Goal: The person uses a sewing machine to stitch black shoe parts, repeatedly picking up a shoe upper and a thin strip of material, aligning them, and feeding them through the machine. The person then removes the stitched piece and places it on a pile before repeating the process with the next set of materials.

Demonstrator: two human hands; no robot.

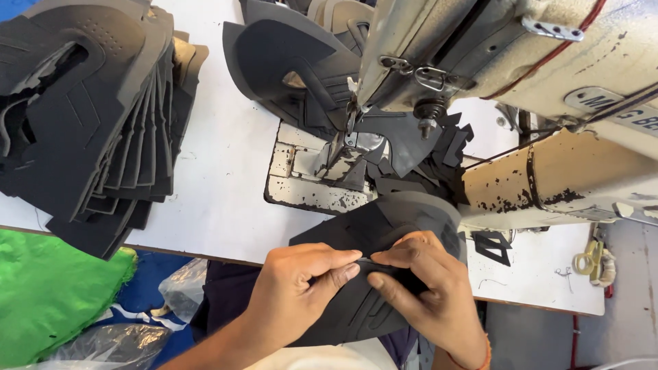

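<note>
My left hand [301,288] and my right hand [428,288] both pinch the same dark grey shoe upper piece [384,219] at the near edge of the white table [226,199]. The fingertips of both hands meet at a seam on the piece. It curves up toward the sewing machine [521,75], whose needle area [351,116] stands just beyond it with more dark pieces under it.
A tall stack of dark grey cut shoe pieces [89,116] lies on the table at the left. More dark pieces [288,62] pile up behind the needle. Green cloth [48,294] and clear plastic bags [110,342] sit below the table edge. Yellow-handled snips [588,262] rest at the right.
</note>
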